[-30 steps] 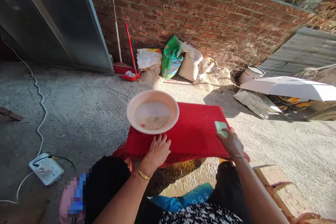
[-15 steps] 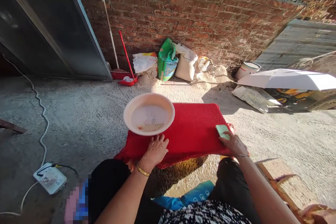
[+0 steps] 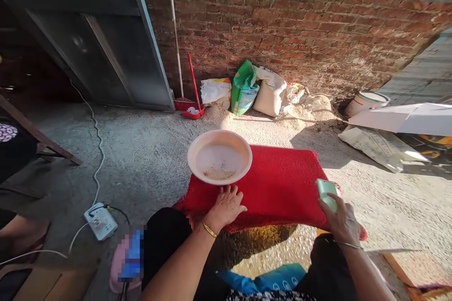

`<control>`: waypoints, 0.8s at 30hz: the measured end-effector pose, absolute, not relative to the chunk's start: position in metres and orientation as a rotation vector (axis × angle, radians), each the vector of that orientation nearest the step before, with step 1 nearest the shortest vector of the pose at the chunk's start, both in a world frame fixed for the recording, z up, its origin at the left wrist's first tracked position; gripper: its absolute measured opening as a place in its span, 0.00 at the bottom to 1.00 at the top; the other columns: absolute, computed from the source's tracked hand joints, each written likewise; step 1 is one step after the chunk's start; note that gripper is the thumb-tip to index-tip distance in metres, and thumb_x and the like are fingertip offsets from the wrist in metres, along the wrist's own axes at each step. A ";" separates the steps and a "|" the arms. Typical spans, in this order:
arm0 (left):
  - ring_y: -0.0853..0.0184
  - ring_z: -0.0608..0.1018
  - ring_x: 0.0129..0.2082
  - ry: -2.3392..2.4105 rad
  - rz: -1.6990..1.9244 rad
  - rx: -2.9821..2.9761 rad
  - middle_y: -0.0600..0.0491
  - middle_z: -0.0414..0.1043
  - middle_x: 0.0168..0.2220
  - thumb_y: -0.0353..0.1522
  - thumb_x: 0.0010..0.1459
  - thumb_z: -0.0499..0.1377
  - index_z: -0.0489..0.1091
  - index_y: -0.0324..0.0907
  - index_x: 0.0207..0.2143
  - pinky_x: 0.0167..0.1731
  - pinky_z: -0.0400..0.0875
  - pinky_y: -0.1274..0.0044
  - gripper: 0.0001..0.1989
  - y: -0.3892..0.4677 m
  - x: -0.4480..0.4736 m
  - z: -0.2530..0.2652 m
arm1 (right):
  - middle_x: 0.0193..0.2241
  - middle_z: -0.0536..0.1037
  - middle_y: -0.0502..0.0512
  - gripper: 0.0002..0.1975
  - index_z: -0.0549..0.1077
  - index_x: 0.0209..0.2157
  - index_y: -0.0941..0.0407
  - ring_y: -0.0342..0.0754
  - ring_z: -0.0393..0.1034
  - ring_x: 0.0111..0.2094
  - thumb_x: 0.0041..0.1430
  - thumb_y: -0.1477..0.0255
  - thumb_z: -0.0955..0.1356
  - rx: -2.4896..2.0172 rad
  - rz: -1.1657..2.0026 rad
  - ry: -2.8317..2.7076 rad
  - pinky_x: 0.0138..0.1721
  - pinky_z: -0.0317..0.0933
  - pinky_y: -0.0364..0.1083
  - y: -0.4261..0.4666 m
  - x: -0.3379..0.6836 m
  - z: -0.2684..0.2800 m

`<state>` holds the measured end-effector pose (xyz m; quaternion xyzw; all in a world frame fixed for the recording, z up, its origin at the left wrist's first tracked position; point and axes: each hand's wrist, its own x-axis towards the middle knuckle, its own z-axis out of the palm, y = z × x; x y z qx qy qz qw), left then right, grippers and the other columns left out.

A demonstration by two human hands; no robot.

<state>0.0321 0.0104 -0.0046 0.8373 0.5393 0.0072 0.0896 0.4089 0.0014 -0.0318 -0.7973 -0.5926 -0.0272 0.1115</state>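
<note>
My left hand (image 3: 228, 204) lies on the red cloth (image 3: 278, 181) with its fingers spread, just in front of a pale pink basin (image 3: 192, 162). The round basin stands on the left part of the cloth. Small pale grains and a few dark specks are in its bottom. In my right hand (image 3: 342, 218) is a pale green, phone-sized rectangular object (image 3: 325, 188), tilted up at the cloth's right edge. My fingers and thumb grip its near end, and that part is hidden.
A white power strip (image 3: 100, 222) with cords lies on the floor at left. Against the brick wall (image 3: 282, 33) stand a green sack (image 3: 244, 89), a white sack (image 3: 271, 96) and a red dustpan (image 3: 193, 113). At right are a bucket (image 3: 367, 102) and a white umbrella (image 3: 399, 117).
The view has swung left, so things sit farther right. My right hand has lifted the pale green object and tilted it. My left hand stays by the basin.
</note>
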 end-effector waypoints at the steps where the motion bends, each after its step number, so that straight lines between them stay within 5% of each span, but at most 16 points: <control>1: 0.46 0.65 0.58 1.602 0.026 2.500 0.40 0.64 0.56 0.43 0.60 0.57 0.68 0.41 0.48 0.53 0.63 0.53 0.19 0.010 0.032 -0.004 | 0.44 0.72 0.59 0.21 0.70 0.50 0.47 0.57 0.69 0.45 0.56 0.57 0.62 -2.344 -0.023 -1.718 0.40 0.65 0.53 0.003 0.399 -0.035; 7: 0.47 0.66 0.58 1.650 0.097 2.551 0.40 0.64 0.57 0.41 0.59 0.58 0.67 0.41 0.51 0.54 0.63 0.55 0.21 0.006 0.033 -0.013 | 0.40 0.69 0.57 0.27 0.68 0.51 0.50 0.55 0.70 0.39 0.56 0.49 0.60 -2.358 0.198 -1.566 0.35 0.63 0.50 0.017 0.372 -0.038; 16: 0.52 0.54 0.66 1.436 0.371 2.703 0.42 0.56 0.63 0.47 0.61 0.53 0.62 0.45 0.59 0.61 0.55 0.60 0.28 0.019 0.041 -0.044 | 0.41 0.68 0.55 0.20 0.69 0.51 0.49 0.48 0.69 0.38 0.59 0.57 0.64 -1.940 0.232 -2.123 0.32 0.59 0.43 0.102 0.249 -0.026; 20: 0.55 0.51 0.67 1.393 0.381 2.682 0.44 0.53 0.65 0.47 0.62 0.52 0.60 0.46 0.60 0.62 0.52 0.61 0.27 0.026 0.045 -0.049 | 0.42 0.69 0.56 0.21 0.69 0.52 0.49 0.50 0.69 0.41 0.60 0.57 0.63 -2.013 0.229 -2.156 0.37 0.61 0.45 0.113 0.301 -0.027; 24: 0.55 0.51 0.67 1.382 0.361 2.622 0.45 0.52 0.65 0.47 0.61 0.53 0.59 0.47 0.61 0.63 0.51 0.59 0.28 0.030 0.049 -0.056 | 0.45 0.69 0.62 0.27 0.68 0.54 0.51 0.56 0.70 0.42 0.58 0.53 0.62 -2.540 0.163 -1.671 0.41 0.62 0.52 0.105 0.416 -0.013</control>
